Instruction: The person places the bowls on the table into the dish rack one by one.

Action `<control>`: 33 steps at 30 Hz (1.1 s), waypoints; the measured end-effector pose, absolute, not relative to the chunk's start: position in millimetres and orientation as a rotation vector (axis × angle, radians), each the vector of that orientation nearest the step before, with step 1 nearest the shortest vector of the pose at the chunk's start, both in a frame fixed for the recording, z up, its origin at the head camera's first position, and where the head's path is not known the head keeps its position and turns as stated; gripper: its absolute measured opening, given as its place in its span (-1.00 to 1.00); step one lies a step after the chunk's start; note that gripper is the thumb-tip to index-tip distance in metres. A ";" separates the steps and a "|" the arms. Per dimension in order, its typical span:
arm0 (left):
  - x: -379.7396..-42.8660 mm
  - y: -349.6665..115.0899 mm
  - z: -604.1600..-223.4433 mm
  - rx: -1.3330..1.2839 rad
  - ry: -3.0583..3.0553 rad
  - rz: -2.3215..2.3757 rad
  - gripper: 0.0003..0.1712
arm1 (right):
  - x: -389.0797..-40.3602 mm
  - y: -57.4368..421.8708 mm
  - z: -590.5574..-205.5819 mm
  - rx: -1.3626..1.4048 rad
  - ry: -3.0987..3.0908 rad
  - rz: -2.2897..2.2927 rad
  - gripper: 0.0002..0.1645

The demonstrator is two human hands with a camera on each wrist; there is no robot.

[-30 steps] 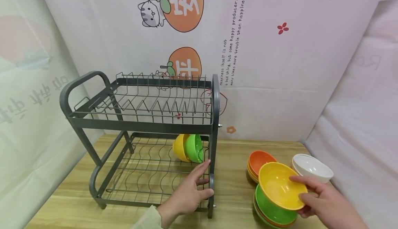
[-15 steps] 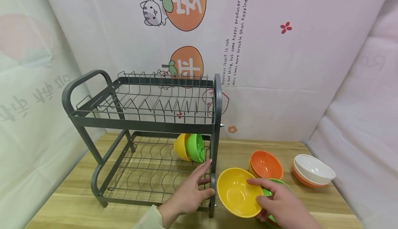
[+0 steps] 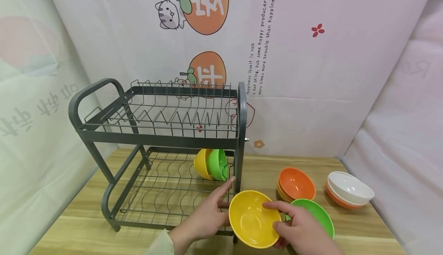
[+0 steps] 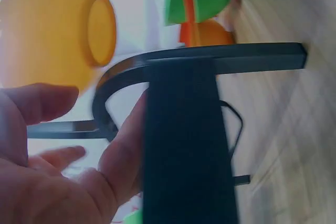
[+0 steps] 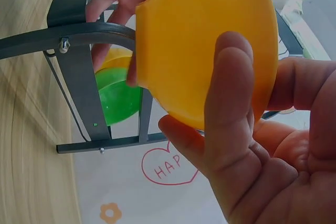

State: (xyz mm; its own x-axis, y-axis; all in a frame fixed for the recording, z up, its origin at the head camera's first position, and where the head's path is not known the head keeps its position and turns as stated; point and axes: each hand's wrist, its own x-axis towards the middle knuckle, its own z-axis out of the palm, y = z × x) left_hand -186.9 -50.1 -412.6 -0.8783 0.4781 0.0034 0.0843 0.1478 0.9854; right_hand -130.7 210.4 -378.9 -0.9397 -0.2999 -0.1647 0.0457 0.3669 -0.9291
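Note:
My right hand pinches a yellow bowl at its right rim, thumb on one side and fingers on the other. The bowl is tilted, its inside facing up towards the head camera. In the right wrist view, the bowl's underside shows with its foot ring towards the rack. My left hand, fingers extended, lies beside the right front post of a dark two-tier dish rack. Its thumb is right at the yellow bowl in the left wrist view. The bowl covers part of that hand and post.
On the rack's lower tier, a yellow bowl and a green bowl stand on edge at the back right. Right of the rack are a green bowl, a stack topped by an orange bowl, and a white bowl on an orange one.
My right hand has carried the yellow bowl left, from above the green bowl to the rack's right front corner. The left hand has stayed near the post.

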 end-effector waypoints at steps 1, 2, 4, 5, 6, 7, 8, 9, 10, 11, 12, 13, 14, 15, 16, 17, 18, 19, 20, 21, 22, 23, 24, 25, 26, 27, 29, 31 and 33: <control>-186.2 -52.3 -410.5 0.521 2.076 1.827 -0.19 | -130.5 209.9 -378.5 -0.225 2.331 -1.590 -0.42; -185.6 -54.9 -408.4 0.501 2.026 1.867 -0.29 | -130.2 209.4 -378.0 -0.223 2.333 -1.584 -0.42; -183.9 -61.0 -403.9 0.480 1.921 1.939 -0.49 | -129.6 207.9 -376.8 -0.228 2.338 -1.570 -0.42; -183.0 -64.5 -401.6 0.478 1.863 1.968 -0.56 | -129.3 207.1 -376.0 -0.230 2.337 -1.566 -0.42; -182.1 -67.7 -399.3 0.479 1.800 1.990 -0.58 | -129.1 206.2 -375.3 -0.232 2.336 -1.558 -0.42; -181.1 -70.9 -397.1 0.482 1.729 2.008 -0.57 | -128.8 205.2 -374.6 -0.235 2.330 -1.558 -0.42; -180.1 -74.0 -395.2 0.493 1.661 2.016 -0.52 | -128.7 204.1 -374.2 -0.236 2.322 -1.561 -0.42; -178.9 -77.0 -393.5 0.505 1.598 2.020 -0.46 | -128.6 202.8 -373.8 -0.240 2.309 -1.571 -0.43; -177.8 -79.4 -392.2 0.520 1.536 2.020 -0.39 | -128.4 201.7 -373.6 -0.236 2.294 -1.583 -0.43; -176.6 -81.5 -391.0 0.533 1.482 2.014 -0.31 | -128.2 200.7 -373.3 -0.230 2.279 -1.593 -0.43; -175.7 -83.2 -390.4 0.548 1.432 2.004 -0.25 | -127.9 199.6 -373.2 -0.227 2.268 -1.602 -0.44; -174.8 -84.7 -389.9 0.558 1.387 1.993 -0.19 | -127.7 198.4 -373.2 -0.230 2.254 -1.619 -0.44; -174.0 -85.9 -389.8 0.572 1.350 1.982 -0.14 | -127.5 197.3 -373.2 -0.225 2.238 -1.630 -0.44; -173.4 -86.5 -389.9 0.584 1.318 1.973 -0.10 | -127.3 196.3 -373.0 -0.221 2.224 -1.640 -0.44; -173.0 -87.0 -390.2 0.598 1.291 1.963 -0.07 | -127.0 195.4 -373.1 -0.215 2.213 -1.647 -0.45; -172.7 -87.4 -390.7 0.604 1.272 1.953 -0.07 | -126.7 194.5 -372.9 -0.212 2.204 -1.652 -0.45; -172.6 -87.8 -391.1 0.607 1.257 1.946 -0.07 | -126.8 193.4 -372.8 -0.208 2.192 -1.656 -0.45; -172.5 -88.3 -391.4 0.607 1.251 1.941 -0.08 | -127.1 192.1 -372.5 -0.204 2.181 -1.662 -0.45; -172.6 -88.8 -391.9 0.606 1.245 1.938 -0.08 | -127.2 190.9 -372.2 -0.203 2.177 -1.663 -0.45; -172.9 -89.1 -392.4 0.603 1.241 1.934 -0.09 | -127.4 189.6 -371.9 -0.206 2.174 -1.667 -0.45; -173.2 -89.7 -392.8 0.598 1.239 1.931 -0.11 | -127.5 188.7 -372.2 -0.210 2.172 -1.672 -0.45; -173.7 -90.3 -393.5 0.595 1.234 1.929 -0.12 | -127.7 187.5 -372.2 -0.214 2.168 -1.675 -0.45; -174.1 -90.8 -394.0 0.596 1.229 1.926 -0.13 | -127.6 186.6 -372.5 -0.222 2.165 -1.685 -0.46; -174.5 -91.4 -394.5 0.597 1.225 1.925 -0.13 | -127.5 185.8 -373.3 -0.234 2.167 -1.694 -0.46; -174.8 -92.0 -395.0 0.600 1.219 1.923 -0.13 | -127.4 185.3 -374.4 -0.244 2.169 -1.701 -0.46; -175.1 -92.7 -395.5 0.603 1.214 1.921 -0.14 | -127.5 184.8 -375.5 -0.248 2.166 -1.708 -0.47; -175.3 -94.5 -395.9 0.607 1.216 1.919 -0.14 | -127.7 183.4 -377.5 -0.243 2.159 -1.715 -0.47; -175.4 -96.0 -395.5 0.607 1.229 1.914 -0.15 | -128.1 182.2 -379.5 -0.231 2.156 -1.716 -0.47; -175.6 -97.2 -394.8 0.602 1.245 1.907 -0.15 | -128.8 181.0 -381.2 -0.210 2.153 -1.707 -0.47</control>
State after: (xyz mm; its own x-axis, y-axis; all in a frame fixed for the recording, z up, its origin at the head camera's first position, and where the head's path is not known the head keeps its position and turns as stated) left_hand -175.6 -97.2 -394.8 -0.5953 0.8032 -0.0206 -0.3421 -0.2302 0.9110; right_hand -128.8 181.0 -381.2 -0.9150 -0.3484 -0.2033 0.1186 0.2495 -0.9611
